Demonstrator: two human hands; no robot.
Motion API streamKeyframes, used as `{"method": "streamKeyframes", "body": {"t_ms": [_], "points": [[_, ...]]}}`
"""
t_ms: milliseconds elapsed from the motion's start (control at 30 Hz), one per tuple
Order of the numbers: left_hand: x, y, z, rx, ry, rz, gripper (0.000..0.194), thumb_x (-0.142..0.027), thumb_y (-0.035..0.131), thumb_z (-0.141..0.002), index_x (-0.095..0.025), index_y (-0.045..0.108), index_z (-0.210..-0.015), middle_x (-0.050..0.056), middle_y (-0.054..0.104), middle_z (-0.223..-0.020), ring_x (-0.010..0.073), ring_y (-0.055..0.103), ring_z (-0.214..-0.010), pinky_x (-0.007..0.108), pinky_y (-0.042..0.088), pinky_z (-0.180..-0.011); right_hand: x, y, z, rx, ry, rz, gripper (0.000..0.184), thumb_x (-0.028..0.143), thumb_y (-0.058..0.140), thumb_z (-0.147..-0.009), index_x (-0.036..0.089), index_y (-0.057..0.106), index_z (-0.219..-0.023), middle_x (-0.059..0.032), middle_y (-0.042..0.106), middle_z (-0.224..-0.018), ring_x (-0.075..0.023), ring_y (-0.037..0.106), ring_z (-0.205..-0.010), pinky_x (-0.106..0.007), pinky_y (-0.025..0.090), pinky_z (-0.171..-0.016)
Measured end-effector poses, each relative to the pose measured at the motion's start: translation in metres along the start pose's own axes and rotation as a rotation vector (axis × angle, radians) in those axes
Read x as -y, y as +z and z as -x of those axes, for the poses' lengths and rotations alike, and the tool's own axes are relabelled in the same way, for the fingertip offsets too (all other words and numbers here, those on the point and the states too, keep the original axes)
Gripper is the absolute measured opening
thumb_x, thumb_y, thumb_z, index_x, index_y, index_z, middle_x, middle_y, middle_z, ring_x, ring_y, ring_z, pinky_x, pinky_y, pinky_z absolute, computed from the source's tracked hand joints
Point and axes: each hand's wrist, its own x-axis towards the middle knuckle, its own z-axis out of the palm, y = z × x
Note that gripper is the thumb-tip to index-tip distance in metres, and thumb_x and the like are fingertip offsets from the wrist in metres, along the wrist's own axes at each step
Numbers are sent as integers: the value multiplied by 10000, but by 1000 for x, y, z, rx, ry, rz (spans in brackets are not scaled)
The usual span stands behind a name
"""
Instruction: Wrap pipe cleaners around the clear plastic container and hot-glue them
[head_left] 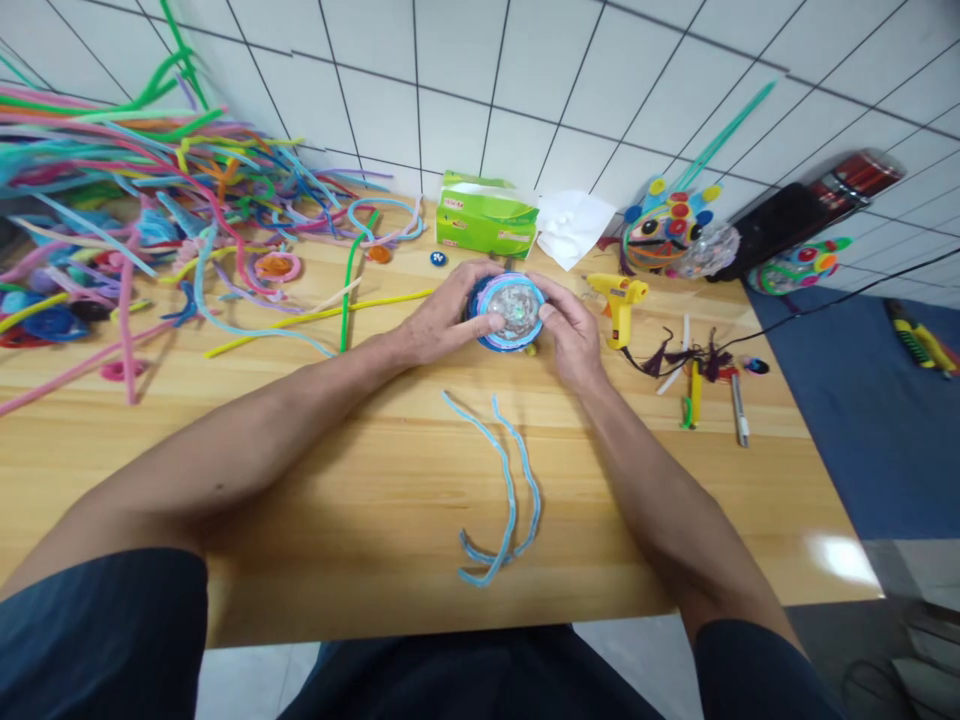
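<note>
Head view, from the person's side outward: two light blue fuzzy stems [512, 495] lie on the wooden table [360, 500], on the near side of both hands, curved and crossing at their lower ends. Just beyond them, the left hand [450, 315] and the right hand [576, 332] grasp a round, blue-rimmed piece [516, 305] with a clear, shiny centre. The left hand curls around its left side, the thumb laid over the top; the right hand grips the opposite side, its thumb at the rim. Whether the piece touches the table cannot be told.

To the right of the right hand and a little nearer the person lie a white pen [740, 410], a yellow stick [696, 392] and dark tassels [658, 358]. Just beside that hand, on its right, is a yellow glue gun [621, 300]. Left of the left hand, a long yellow stem [390, 303] reaches toward it, meeting a green stem [347, 290].

Farther off, a small blue button [438, 259] lies just past the left hand. Behind both hands stands a green tissue pack [480, 230], with white tissue [574, 225] beside it. Beyond the right hand are a dotted ornament [667, 235] and a dark flask [772, 225]; far left of the left hand spreads a heap of coloured stems [150, 150]. A tiled wall [457, 110] rises behind.
</note>
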Motion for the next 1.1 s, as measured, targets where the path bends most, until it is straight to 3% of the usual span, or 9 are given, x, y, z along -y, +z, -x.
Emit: {"method": "streamKeyframes", "body": {"t_ms": [100,267,467,567,733,900,1100], "points": [[0,2,0,32,-9,15,1017,-883,773,-1054,-181,536,-1750,253,657,-1725,424,693,-1591,568,582,-1370,-2,-1,-1,3,-16,11,547,761,891,-1002,400,918,-1412,-7,887,-1557,-347,784,-1550,-613,582,-1401],[-3,2,-1,39,60,-63,1027,-880,753,-1078,-158,555,-1780,256,652,-1762,421,639,-1655,569,508,-1443,2,-4,-2,24,-67,136,593,814,818,-1036,376,914,-1424,-40,877,-1570,-350,773,-1556,-628,565,-1412],[-4,9,0,-17,77,-169,1062,-905,765,-1047,-190,548,-1801,262,622,-1757,463,577,-1681,686,476,-1444,4,-5,-3,29,-172,267,585,811,719,-1110,366,913,-1436,-71,879,-1550,-349,797,-1505,-648,603,-1371],[-6,8,-1,-25,92,-140,1025,-922,746,-1044,-184,594,-1738,256,649,-1696,446,604,-1646,669,493,-1433,7,-3,-1,36,-234,325,546,759,674,-1156,368,907,-1458,-74,881,-1537,-339,809,-1475,-633,634,-1335],[-14,3,-1,8,-7,9,772,-796,499,-1223,-183,589,-1683,225,688,-1685,360,670,-1602,550,535,-1416,13,1,2,47,-333,403,480,652,629,-1211,380,881,-1515,-71,867,-1546,-323,809,-1464,-578,663,-1296],[-22,4,-2,-4,-42,23,783,-808,455,-1233,-176,619,-1666,211,719,-1654,354,691,-1578,536,536,-1416,14,2,5,19,-453,472,415,531,631,-1237,413,841,-1575,-64,862,-1494,-306,820,-1403,-543,685,-1241],[-26,2,-5,17,-15,-56,813,-814,408,-1241,-188,643,-1704,204,699,-1718,358,634,-1645,557,478,-1470,17,4,9,-24,-561,613,429,381,561,-1253,366,833,-1584,-93,834,-1441,-293,810,-1330,-542,695,-1176]]}}
